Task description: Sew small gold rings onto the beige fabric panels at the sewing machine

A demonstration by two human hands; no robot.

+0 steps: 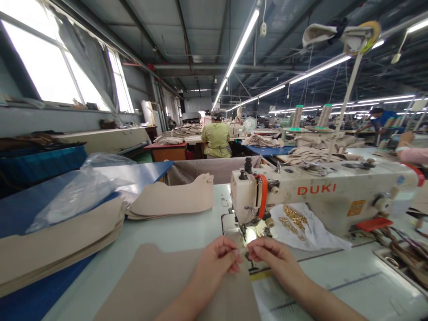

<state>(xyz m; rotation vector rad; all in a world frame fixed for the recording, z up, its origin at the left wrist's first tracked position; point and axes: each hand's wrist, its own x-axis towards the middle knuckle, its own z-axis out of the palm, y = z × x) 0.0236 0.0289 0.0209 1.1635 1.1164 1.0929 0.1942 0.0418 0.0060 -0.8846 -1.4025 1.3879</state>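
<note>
Both hands are in front of the needle of a white sewing machine (247,196) in the head view. My left hand (219,258) is closed, fingers curled and thumb against them, above the right edge of a beige panel (160,281). Whatever it may hold is too small to make out. Just right of the needle, my right hand (272,256) pinches thumb and fingertips together; anything between them is also too fine to see. The panel lies flat on the pale sewing table (180,232), its edge near the presser foot. The machine's lamp lights the gap between my hands.
Stacked beige pieces lie left (63,236) and behind (174,198). A clear plastic bag (80,187) rests on the blue surface. Gold metal pieces (294,218) sit on white cloth under the machine arm. A tray of tools (401,258) is at right. A person (216,138) sits ahead.
</note>
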